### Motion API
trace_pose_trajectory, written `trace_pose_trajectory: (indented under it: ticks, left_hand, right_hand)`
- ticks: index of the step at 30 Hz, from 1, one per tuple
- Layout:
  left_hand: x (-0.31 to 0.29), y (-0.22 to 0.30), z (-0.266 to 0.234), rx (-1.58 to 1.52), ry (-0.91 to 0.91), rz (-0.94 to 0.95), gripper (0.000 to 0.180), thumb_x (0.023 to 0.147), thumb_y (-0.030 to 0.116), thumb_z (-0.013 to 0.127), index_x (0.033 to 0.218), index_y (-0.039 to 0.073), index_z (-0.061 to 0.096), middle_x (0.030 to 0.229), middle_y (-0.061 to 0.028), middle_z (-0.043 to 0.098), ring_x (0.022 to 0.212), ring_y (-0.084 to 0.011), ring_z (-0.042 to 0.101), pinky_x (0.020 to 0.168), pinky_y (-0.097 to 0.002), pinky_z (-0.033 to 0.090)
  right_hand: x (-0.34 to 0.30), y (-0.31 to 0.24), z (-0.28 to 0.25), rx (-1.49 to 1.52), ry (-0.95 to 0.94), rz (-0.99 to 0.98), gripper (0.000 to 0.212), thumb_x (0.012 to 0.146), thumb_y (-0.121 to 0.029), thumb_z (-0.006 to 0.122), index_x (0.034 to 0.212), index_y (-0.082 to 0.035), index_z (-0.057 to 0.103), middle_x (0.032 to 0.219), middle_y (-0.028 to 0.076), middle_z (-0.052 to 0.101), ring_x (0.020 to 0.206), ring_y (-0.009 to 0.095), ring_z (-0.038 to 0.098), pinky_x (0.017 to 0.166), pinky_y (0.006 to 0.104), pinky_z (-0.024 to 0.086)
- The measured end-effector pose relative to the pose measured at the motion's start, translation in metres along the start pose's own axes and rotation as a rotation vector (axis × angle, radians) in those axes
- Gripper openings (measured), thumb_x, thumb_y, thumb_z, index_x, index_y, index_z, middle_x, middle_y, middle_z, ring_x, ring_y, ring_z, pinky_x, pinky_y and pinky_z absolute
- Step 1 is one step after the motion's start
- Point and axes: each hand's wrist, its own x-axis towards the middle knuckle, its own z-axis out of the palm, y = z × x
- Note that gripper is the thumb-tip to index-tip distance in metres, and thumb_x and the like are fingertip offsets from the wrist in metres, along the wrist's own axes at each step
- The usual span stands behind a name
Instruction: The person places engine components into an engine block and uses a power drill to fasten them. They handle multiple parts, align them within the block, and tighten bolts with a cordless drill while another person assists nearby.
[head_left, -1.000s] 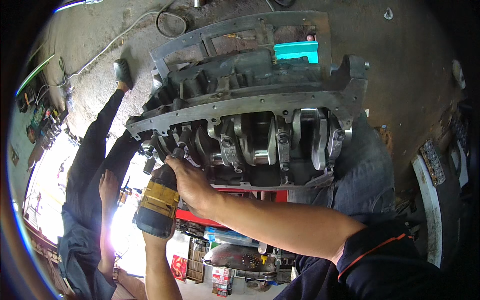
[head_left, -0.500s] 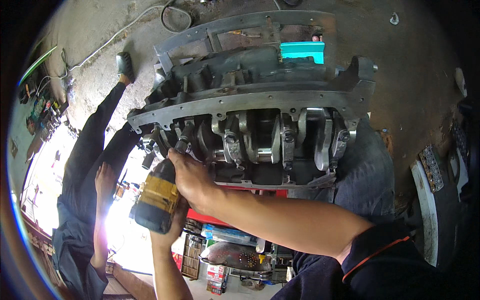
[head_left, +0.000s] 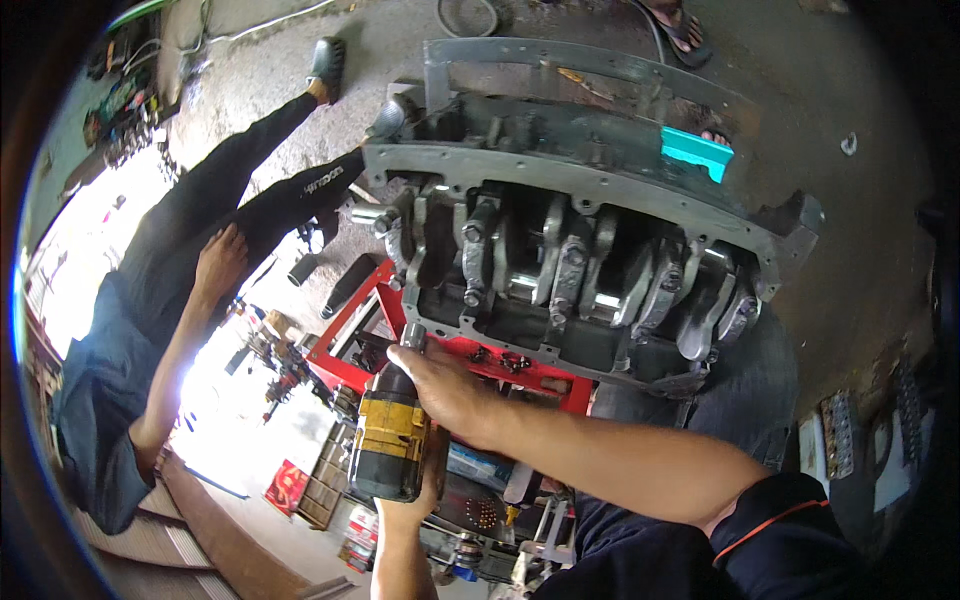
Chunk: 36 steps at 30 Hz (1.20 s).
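At lower centre, we're clamping left hand (head_left: 433, 472) and right hand (head_left: 452, 392) on a yellow-black power tool (head_left: 388, 435), its long axis pointing frame-upward (cylindrical metal socket (head_left: 413, 336) foremost)

One yellow-and-black cordless power driver (head_left: 390, 432) at seven o'clock, one grey metal engine block (head_left: 560, 175) toward two (five metal bearing caps (head_left: 568, 275) cross it), one turquoise rectangular piece (head_left: 697, 152), also at two.

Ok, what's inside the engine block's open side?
A crankshaft, with bolted caps across it. Anything deeper can't be seen: the crankshaft, caps and dark shadow cover it.
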Motion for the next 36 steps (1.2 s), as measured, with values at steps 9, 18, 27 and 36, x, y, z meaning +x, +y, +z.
trace_pose_trajectory:
  ticks: [9,18,27,36]
  left_hand:
    - [-0.008,-0.043,0.020,-0.223,0.234,-0.129,0.017,0.100,0.011,0.066,0.113,0.001,0.068,0.105,-0.0099,0.070,0.095,-0.0228,0.066,0.087,-0.0410,0.054]
    - [-0.003,-0.077,0.026,-0.146,0.227,-0.129,0.019,0.096,0.007,0.065,0.114,0.002,0.067,0.108,-0.0127,0.070,0.100,-0.0304,0.066,0.089,-0.0437,0.052]
    - [0.000,-0.097,0.046,-0.330,0.312,-0.227,0.013,0.098,0.017,0.069,0.097,0.005,0.067,0.087,-0.0019,0.065,0.077,-0.0142,0.060,0.070,-0.0325,0.051]
    - [-0.006,-0.064,0.040,-0.492,0.195,-0.387,0.021,0.100,0.026,0.065,0.091,0.007,0.066,0.081,-0.0007,0.060,0.071,-0.0126,0.056,0.065,-0.0297,0.047]
  right_hand:
    - [0.023,0.004,0.012,-0.487,-0.221,-0.059,0.103,0.104,-0.046,0.049,0.158,0.000,-0.027,0.149,0.043,0.040,0.136,0.047,0.051,0.113,0.0419,0.041]
    - [0.062,-0.031,-0.005,-0.794,-0.081,-0.283,0.093,0.100,-0.033,0.044,0.159,0.003,-0.018,0.097,0.037,0.069,0.093,0.053,0.068,0.087,0.0539,0.052]
    - [0.037,-0.018,-0.018,-0.656,-0.039,-0.286,0.096,0.099,-0.026,0.049,0.158,0.003,-0.022,0.092,0.027,0.071,0.086,0.043,0.071,0.085,0.0487,0.053]
    - [-0.025,-0.015,-0.056,-0.904,0.080,-0.366,0.109,0.094,-0.016,0.061,0.159,-0.003,-0.025,0.115,0.012,0.075,0.073,0.027,0.072,0.077,0.0384,0.058]
